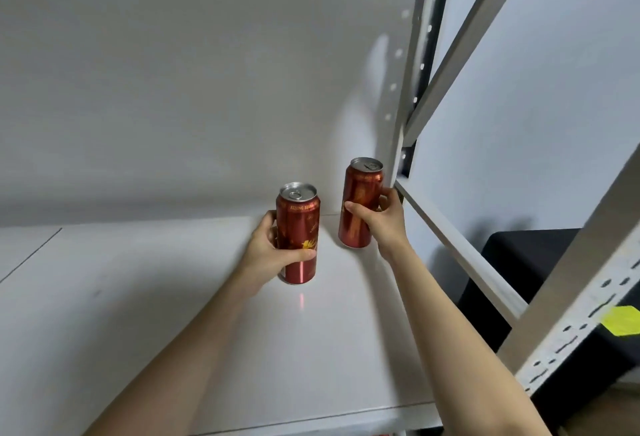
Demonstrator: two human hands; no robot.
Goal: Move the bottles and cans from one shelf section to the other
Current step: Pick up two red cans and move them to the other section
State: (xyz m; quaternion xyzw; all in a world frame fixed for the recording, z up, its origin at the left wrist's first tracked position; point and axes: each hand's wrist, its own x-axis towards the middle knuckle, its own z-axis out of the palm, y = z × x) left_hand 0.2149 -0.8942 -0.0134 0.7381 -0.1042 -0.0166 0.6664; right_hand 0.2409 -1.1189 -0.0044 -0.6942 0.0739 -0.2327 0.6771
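Head camera: the left hand (273, 252) is wrapped round the lower half of the left can (299, 228), thumb across the front and fingers behind. The right hand (381, 221) grips the right can (360, 200) at mid-height from the side, thumb in front and fingers curled round the back. Each hand holds one can and nothing else.

Both cans are at the back right of the white shelf (173, 331), near each other but apart. The right one is just beside the grey post (408, 89) and leans a little; the left one is upright. Whether their bases touch the board cannot be told.

They are tall, slim red cans with gold print and silver tops, pull tabs unopened. So they are probably full and fairly weighty for their size. The glossy metal looks slick and the thin wall would dent under a hard squeeze. A firm, even wrap round the middle, as here, suits them best.

A yellow tag (620, 319) sits on the near upright.
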